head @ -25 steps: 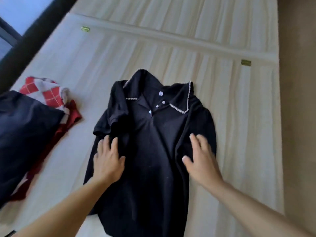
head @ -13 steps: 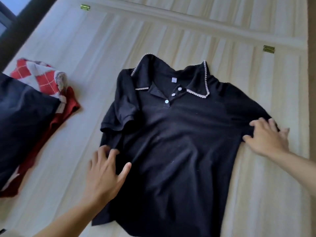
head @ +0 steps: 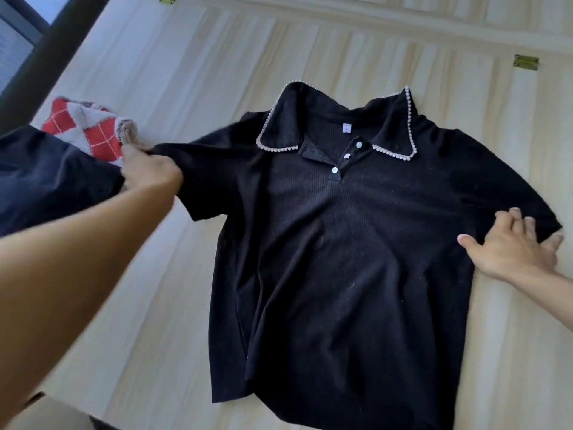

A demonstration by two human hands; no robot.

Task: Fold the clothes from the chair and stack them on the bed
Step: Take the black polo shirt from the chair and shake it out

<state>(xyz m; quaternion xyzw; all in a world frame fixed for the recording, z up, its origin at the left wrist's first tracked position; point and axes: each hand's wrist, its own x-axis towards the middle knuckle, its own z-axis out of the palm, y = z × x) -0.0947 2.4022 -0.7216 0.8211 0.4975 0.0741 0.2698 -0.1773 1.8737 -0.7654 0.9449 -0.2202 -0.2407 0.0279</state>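
head view. the pale wood-grain surface [head: 148,290], taken here to be the bed, fills the frame. a black polo shirt [head: 356,259] lies on it face up across the centre and right, collar toward the top of the frame, hem toward the bottom edge, both short sleeves drawn out to the sides; no fold is visible in it yet. at the left edge a dark navy garment [head: 46,178] rests over a red-and-grey argyle garment [head: 83,128]; these appear to be folded pieces already stacked, though their exact shape cannot be confirmed. the left hand [head: 148,172], at middle left, is closed round the end of the shirt's sleeve, pulling it taut toward the stack; its fingertips are hidden. the right hand [head: 514,246], at middle right, lies flat with fingers spread on the opposite sleeve, pressing it down and gripping nothing. smaller details: a pearl-trimmed collar [head: 393,153], white buttons [head: 359,144] on the placket, and a brass hinge [head: 525,62] at upper right. judged progress: the shirt is at the flattening stage; folding the sleeves inward, folding the body and placing it on the stack remain. the chair is out of view, so the remaining count is unknown.
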